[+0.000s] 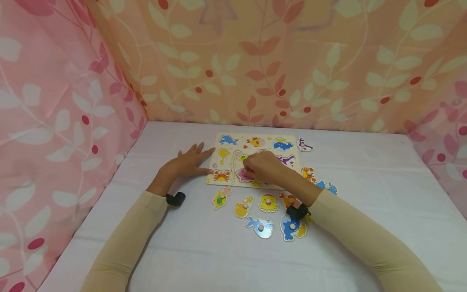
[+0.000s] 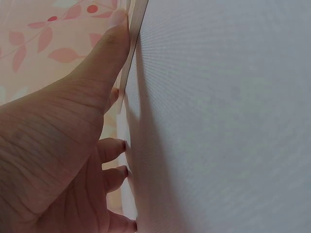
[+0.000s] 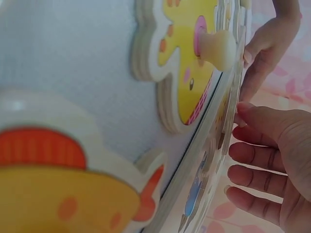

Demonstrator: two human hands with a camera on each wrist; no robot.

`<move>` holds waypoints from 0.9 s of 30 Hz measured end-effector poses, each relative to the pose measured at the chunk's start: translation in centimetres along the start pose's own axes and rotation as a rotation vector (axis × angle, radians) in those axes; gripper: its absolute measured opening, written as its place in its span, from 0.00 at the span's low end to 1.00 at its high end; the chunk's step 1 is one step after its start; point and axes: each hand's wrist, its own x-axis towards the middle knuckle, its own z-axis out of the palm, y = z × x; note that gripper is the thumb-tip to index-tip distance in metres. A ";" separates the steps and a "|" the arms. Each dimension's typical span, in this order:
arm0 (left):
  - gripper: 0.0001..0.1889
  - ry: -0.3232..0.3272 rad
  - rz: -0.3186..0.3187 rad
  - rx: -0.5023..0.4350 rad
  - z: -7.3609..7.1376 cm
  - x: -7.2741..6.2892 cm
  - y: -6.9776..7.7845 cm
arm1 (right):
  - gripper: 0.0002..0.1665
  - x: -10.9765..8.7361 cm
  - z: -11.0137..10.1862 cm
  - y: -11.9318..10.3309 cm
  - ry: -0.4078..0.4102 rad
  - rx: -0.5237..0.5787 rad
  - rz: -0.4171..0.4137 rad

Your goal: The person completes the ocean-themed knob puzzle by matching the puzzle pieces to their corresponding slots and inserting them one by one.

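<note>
Floral curtains [image 1: 251, 81] behind, white cloth-covered table [image 1: 182, 259] below. Board [image 1: 232, 148] sits toward the table's far edge; pink piece [image 1: 243, 175] is on it by the near edge, left of middle. Right hand [image 1: 268, 165]: fingers curled, thumb and fingertips look pinched on the pink piece – its knob is hidden, can't tell if it's flush in a cutout. Left hand [image 1: 189, 161]: fingers apart at the board's left edge, thumb at the near left corner, not gripping. Main risk, I'd say: pink piece jams on a cutout rim if pressed while rotated, since the hand covers much of the outline. Second: board skids on the cloth if the right hand pushes sideways – left hand is the only brace I see, on one edge. Third: right wrist camera [image 1: 297, 211] overlaps the orange piece [image 1: 287, 199] and blue dolphin piece [image 1: 287, 230] in the head view; a low forearm could drag either. Turtle piece [image 1: 220, 199] and octopus piece [image 1: 268, 202] lie near the board's near edge, so a careless pull-back could scatter them.
</note>
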 end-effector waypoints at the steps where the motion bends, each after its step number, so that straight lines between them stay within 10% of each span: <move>1: 0.51 -0.001 -0.003 -0.003 0.0 0.0 0.0 | 0.10 0.0 0.0 0.0 -0.001 -0.002 -0.002; 27: 0.50 -0.004 -0.005 0.016 -0.1 -0.1 0.2 | 0.11 -0.1 -0.1 -0.4 -0.031 0.016 0.049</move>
